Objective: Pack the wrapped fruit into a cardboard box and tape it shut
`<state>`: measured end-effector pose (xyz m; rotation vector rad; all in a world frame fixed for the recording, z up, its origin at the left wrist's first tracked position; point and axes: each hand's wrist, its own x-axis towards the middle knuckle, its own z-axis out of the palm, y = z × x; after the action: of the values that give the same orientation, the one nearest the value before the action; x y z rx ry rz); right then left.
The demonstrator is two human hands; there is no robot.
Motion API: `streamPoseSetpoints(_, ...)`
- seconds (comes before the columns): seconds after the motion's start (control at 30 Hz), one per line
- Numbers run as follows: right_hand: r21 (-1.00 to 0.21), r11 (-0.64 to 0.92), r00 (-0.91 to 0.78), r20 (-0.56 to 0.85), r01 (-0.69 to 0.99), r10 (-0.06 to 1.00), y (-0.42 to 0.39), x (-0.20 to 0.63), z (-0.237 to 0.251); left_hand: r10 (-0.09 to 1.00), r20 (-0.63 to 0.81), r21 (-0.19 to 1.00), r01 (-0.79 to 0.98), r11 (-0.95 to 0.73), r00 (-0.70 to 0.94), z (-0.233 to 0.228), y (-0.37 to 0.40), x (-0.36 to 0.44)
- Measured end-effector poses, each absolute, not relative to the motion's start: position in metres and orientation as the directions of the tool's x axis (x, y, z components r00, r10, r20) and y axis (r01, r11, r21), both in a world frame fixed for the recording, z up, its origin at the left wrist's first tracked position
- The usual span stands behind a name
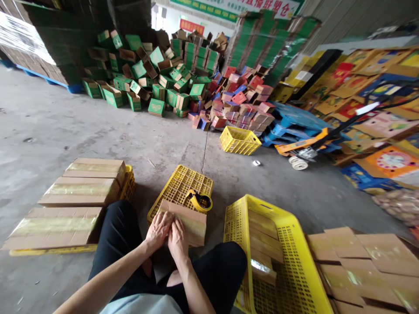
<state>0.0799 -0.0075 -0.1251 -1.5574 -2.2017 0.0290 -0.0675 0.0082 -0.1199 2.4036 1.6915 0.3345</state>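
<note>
A small cardboard box (193, 222) with a band of tape across its top rests on an upturned yellow plastic crate (178, 174) between my knees. My left hand (159, 229) lies on the near left part of the box top, fingers flat against the cardboard. Beside it, touching it, my right hand (178, 239) presses on the taped top, fingers stretched forward. Neither hand wraps around the box. Just behind the box, a yellow tape dispenser (199, 201) lies on the crate.
Taped cartons (80, 187) sit on yellow crates at left. A yellow crate (294, 226) holding several boxes stands at right, beside more cartons (369, 266). Ahead are another yellow crate (240, 141), a tape roll (256, 163), a pallet jack (304, 146) and piled green boxes (157, 107).
</note>
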Motion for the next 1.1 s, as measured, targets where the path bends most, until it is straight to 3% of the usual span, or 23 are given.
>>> streamPoseSetpoints(0.5,-0.146,0.048,0.001,0.320,0.988,0.948,-0.030,0.170,-0.141,0.944,0.066,0.292,0.899,-0.327,0.322,-0.118,0.008,-0.071)
streamPoseSetpoints(0.73,-0.125,0.036,0.010,0.355,0.992,0.935,-0.030,0.157,-0.143,0.951,0.062,0.290,0.906,-0.308,0.303,-0.121,0.004,-0.056)
streamPoseSetpoints(0.93,-0.097,0.074,-0.033,0.365,0.993,0.930,-0.030,0.162,-0.136,0.876,0.039,0.341,0.818,-0.464,0.481,-0.113,0.001,-0.004)
streamPoseSetpoints(1.1,-0.087,0.086,-0.047,0.375,0.992,0.926,-0.032,0.163,-0.137,0.850,0.017,0.357,0.791,-0.497,0.527,-0.111,0.003,-0.002)
